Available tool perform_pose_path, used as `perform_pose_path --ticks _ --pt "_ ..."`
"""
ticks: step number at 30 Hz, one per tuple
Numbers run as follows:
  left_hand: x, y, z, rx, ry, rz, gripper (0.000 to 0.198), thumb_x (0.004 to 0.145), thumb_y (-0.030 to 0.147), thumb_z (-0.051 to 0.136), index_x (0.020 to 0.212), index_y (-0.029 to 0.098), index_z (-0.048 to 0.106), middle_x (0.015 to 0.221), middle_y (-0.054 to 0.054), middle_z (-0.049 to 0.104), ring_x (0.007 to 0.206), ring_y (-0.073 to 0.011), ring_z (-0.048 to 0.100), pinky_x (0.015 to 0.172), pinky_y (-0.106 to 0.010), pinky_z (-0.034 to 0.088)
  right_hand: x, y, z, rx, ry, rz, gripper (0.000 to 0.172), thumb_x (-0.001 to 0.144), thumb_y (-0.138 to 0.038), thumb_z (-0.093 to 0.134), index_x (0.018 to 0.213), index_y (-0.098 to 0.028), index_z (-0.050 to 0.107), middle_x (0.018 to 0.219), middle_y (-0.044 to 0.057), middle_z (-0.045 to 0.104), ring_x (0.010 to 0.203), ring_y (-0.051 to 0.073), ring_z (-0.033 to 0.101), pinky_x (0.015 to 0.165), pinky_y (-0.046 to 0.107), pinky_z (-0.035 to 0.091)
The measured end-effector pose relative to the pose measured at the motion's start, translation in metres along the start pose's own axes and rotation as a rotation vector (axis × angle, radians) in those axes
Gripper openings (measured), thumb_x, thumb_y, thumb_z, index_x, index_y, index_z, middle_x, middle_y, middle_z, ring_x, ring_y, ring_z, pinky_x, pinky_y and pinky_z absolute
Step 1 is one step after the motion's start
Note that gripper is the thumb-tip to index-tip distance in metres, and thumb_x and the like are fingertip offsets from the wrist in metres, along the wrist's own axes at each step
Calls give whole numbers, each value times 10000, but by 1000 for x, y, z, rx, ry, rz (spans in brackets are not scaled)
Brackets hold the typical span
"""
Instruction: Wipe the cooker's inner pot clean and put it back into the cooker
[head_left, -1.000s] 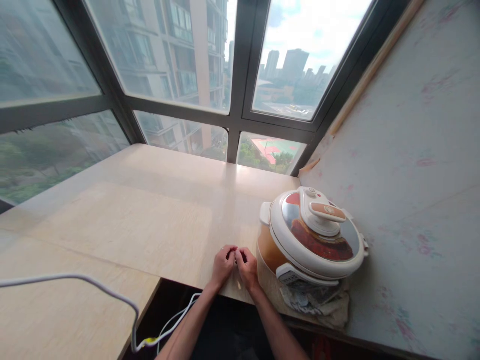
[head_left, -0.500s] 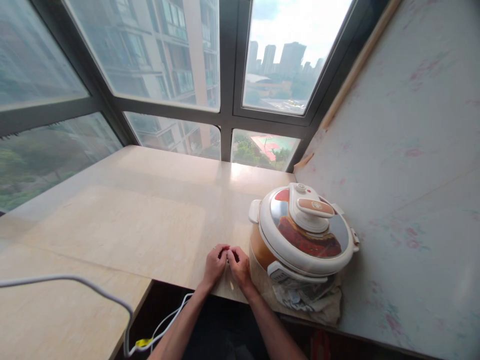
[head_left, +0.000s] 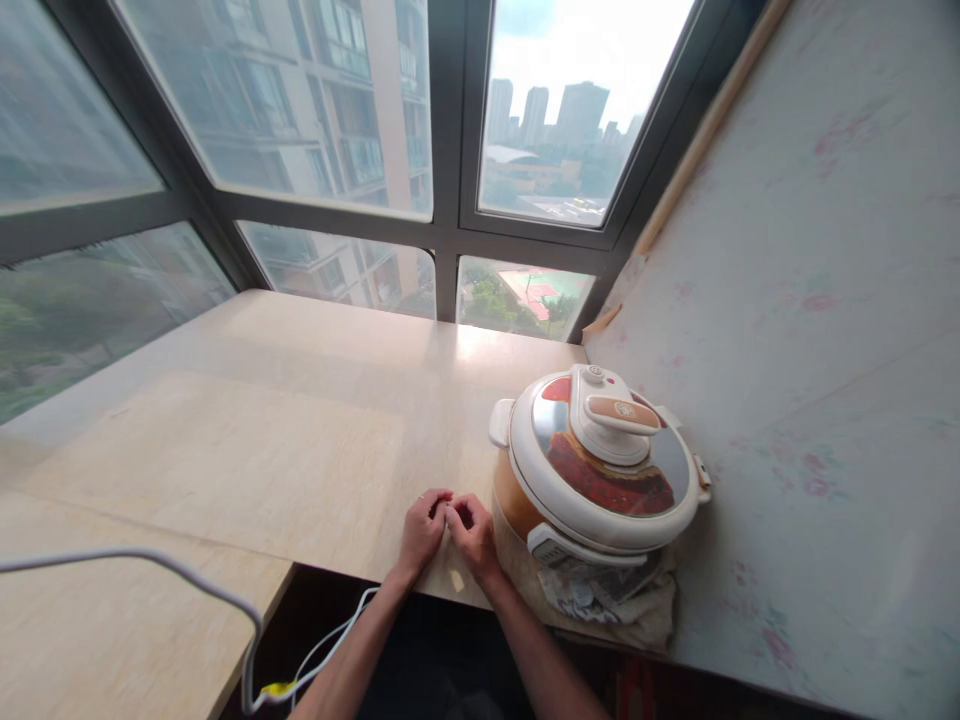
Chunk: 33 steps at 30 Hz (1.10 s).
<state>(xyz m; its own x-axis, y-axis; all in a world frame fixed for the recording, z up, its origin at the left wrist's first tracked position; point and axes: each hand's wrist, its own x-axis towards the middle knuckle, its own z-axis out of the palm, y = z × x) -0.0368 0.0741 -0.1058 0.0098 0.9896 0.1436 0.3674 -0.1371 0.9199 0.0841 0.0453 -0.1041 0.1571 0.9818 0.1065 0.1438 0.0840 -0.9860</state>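
Observation:
My left hand and my right hand rest together on the beige countertop near its front edge. Both have their fingers curled in, and the fingertips meet between them. What they pinch, if anything, is too small to make out. A white and brown pressure cooker with its lid on stands just right of my right hand, a little apart from it.
A crumpled cloth lies under the cooker. A white cable with a yellow tag runs over the lower left counter and hangs off the edge. Large windows bound the back and left. A pale stained wall closes the right.
The view has drifted, so hands and cooker sit slightly further left and lower in the picture. The hands stay together with fingers curled; nothing was taken or let go.

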Motion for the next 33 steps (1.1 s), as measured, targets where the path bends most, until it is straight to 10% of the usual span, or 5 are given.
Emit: perform_pose_path --ticks 10,33 --pt "0 1 0 -1 3 8 254 847 298 503 899 191 728 910 -88 772 840 -229 723 794 -379 574 1 3 -3 -69 -43 -22 236 811 -297 546 627 -224 417 594 -56 424 576 117 404 574 252 344" --pt "0 2 -2 -55 0 -11 248 841 290 505 895 189 725 930 -89 772 882 -238 729 828 -397 580 1 -3 0 -88 -18 15 282 847 -380 579 649 -217 463 611 -45 471 590 124 450 596 261 376"
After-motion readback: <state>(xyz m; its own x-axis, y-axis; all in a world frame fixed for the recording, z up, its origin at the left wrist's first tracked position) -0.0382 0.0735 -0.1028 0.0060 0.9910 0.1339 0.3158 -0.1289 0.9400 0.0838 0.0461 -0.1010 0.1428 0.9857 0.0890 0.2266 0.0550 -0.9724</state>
